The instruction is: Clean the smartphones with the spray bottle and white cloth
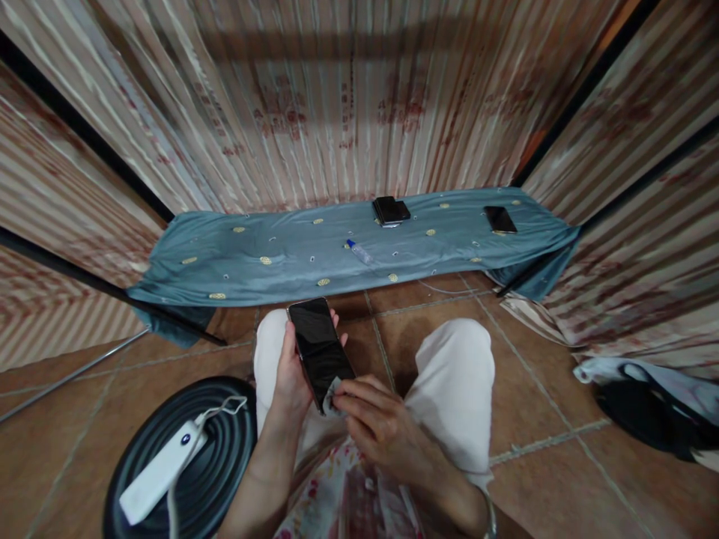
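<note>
two hands meet over the person's lap: the left hand (290, 374) grips a dark phone (320, 350) by its edge, screen up, while the right hand (376, 423) pinches a small pale cloth (332, 397) against the phone's near end. beside the left knee a white power bank (160, 470) lies on a round black stool (219, 449). farther off, the blue-draped table (269, 258) carries a small bottle (359, 252) mid-table, stacked phones (391, 210) at its far edge, another phone (499, 219) near the right end.

Dim warm indoor light, soft shadow band across the curtain (348, 97). Heavy fisheye bending at edges. Mild glare on phone (319, 348) screen; corners soft.
</note>
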A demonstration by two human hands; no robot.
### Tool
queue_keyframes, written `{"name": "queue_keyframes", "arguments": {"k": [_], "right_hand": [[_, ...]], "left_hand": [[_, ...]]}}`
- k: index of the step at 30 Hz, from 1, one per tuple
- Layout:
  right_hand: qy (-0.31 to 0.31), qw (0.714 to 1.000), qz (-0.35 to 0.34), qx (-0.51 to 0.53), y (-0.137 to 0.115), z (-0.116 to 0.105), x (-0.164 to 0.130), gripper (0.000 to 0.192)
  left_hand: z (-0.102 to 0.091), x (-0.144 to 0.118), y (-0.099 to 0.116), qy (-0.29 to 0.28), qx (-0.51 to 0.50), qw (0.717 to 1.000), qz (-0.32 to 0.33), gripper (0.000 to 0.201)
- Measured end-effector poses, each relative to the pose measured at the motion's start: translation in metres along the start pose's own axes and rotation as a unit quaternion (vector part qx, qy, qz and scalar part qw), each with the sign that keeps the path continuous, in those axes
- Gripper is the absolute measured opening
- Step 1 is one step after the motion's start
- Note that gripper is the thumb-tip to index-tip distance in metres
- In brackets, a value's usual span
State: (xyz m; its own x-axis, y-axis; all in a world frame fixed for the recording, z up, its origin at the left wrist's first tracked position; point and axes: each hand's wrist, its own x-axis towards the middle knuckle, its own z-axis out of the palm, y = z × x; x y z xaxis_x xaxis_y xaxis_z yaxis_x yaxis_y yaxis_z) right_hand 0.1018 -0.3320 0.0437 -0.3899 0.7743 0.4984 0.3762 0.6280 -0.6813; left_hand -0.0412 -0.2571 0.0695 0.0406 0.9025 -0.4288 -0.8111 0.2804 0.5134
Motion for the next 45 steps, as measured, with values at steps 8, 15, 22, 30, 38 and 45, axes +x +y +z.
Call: {"name": "queue_keyframes", "arguments": {"k": [8, 15, 22, 30, 38, 45], "right_hand": [[0.032, 0.999, 0.028, -0.019, 0.01, -0.009, 0.002, 0.033], [0.089, 0.995, 0.013, -0.048, 0.027, -0.011, 0.006, 0.033], [0.156, 0.981, 0.01, -0.117, 0.04, -0.014, 0.014, 0.038], [0.186, 0.968, 0.006, -0.167, 0.05, -0.023, 0.026, 0.034], [0.178, 0.967, -0.01, -0.182, 0.042, -0.011, 0.035, 0.034], [0.174, 0.974, -0.033, -0.143, 0.033, -0.005, 0.048, 0.035]], "left_hand": [[0.0, -0.005, -0.001, -0.002, 0.005, 1.0, -0.016, 0.053], [0.009, -0.016, -0.015, -0.005, 0.017, 0.994, -0.109, 0.054], [0.011, -0.025, -0.029, 0.058, 0.04, 0.981, -0.178, 0.049], [0.019, -0.035, -0.04, 0.103, 0.076, 0.978, -0.164, 0.038], [0.011, -0.028, -0.048, 0.064, -0.001, 0.981, -0.183, 0.049], [0.008, -0.023, -0.048, 0.044, -0.018, 0.982, -0.185, 0.046]]}}
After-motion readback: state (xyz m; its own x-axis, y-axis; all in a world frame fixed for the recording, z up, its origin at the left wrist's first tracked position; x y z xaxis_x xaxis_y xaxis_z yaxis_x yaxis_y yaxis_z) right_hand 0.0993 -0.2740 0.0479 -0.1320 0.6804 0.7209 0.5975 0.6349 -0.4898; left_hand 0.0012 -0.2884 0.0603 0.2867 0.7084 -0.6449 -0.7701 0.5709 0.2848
